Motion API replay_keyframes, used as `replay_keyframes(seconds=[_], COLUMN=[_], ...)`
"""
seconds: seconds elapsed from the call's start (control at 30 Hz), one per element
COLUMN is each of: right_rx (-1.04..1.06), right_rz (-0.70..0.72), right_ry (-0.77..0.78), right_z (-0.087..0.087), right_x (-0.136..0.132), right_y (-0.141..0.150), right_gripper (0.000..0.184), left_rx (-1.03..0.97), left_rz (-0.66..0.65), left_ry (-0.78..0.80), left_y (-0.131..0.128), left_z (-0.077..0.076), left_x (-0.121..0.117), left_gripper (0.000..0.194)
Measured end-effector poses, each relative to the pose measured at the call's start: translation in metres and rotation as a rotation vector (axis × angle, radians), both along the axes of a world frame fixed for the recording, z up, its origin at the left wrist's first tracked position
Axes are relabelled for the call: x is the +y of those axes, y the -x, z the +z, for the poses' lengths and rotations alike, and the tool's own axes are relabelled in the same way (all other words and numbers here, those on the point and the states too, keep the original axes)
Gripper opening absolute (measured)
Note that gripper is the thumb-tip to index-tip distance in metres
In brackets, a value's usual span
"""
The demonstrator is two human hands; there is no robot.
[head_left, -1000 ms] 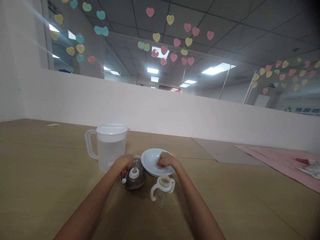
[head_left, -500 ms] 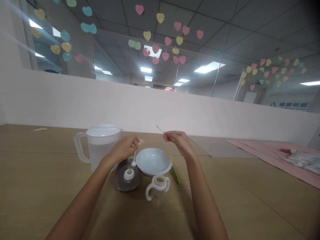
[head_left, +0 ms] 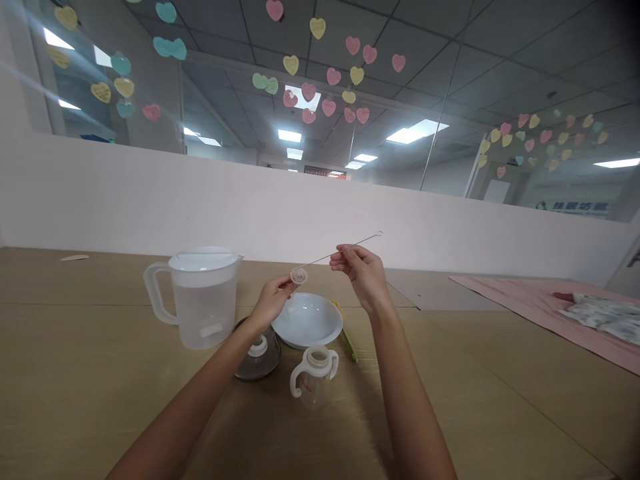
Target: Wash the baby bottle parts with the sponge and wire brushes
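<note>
My left hand (head_left: 273,300) is raised above the table and pinches a small translucent straw piece with a round end (head_left: 298,276). My right hand (head_left: 357,270) holds a thin wire brush (head_left: 367,238) whose tip points at that round end. Below the hands lie a white plate (head_left: 307,321), a dark round lid with a white bottle part (head_left: 257,355) on it, and a clear baby bottle with white handles (head_left: 313,377). A clear water pitcher (head_left: 199,297) stands to the left.
The wooden table (head_left: 90,373) runs to a white partition wall at the back. A green and yellow stick (head_left: 347,340) lies right of the plate. A pink mat (head_left: 545,313) with a patterned cloth (head_left: 595,312) lies at the far right.
Both hands rose from the lid and plate. The left lifted the straw piece, the right picked up the thin brush and turned its tip toward the straw end.
</note>
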State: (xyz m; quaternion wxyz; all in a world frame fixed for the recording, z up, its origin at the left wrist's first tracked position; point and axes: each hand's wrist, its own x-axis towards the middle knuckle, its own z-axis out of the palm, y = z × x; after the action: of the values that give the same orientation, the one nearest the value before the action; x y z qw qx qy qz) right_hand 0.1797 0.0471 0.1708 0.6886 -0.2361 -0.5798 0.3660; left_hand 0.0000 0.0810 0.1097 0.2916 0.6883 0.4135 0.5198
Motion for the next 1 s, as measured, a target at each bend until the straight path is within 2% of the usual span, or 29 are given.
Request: replay_keyframes(seconds=[0.1, 0.33, 0.77, 1.0], right_rx=[-0.124, -0.332, -0.541, -0.604], right_rz=[-0.033, -0.263, -0.432, -0.473], right_ry=[-0.039, -0.172, -0.220, -0.247], right_z=[0.002, 0.002, 0.005, 0.004], right_x=[-0.007, -0.015, -0.029, -0.026], right_y=[0.003, 0.011, 0.015, 0.014], right_gripper=[0.034, 0.030, 0.028, 0.027], left_rx=[0.080, 0.089, 0.039, 0.012], left_rz=[0.007, -0.020, -0.036, -0.074], left_ry=[-0.070, -0.109, -0.106, -0.077], left_y=[0.002, 0.001, 0.002, 0.000], left_z=[0.000, 0.003, 0.005, 0.013], left_x=[0.002, -0.001, -0.002, -0.011], left_gripper=[0.036, 0.034, 0.037, 0.038])
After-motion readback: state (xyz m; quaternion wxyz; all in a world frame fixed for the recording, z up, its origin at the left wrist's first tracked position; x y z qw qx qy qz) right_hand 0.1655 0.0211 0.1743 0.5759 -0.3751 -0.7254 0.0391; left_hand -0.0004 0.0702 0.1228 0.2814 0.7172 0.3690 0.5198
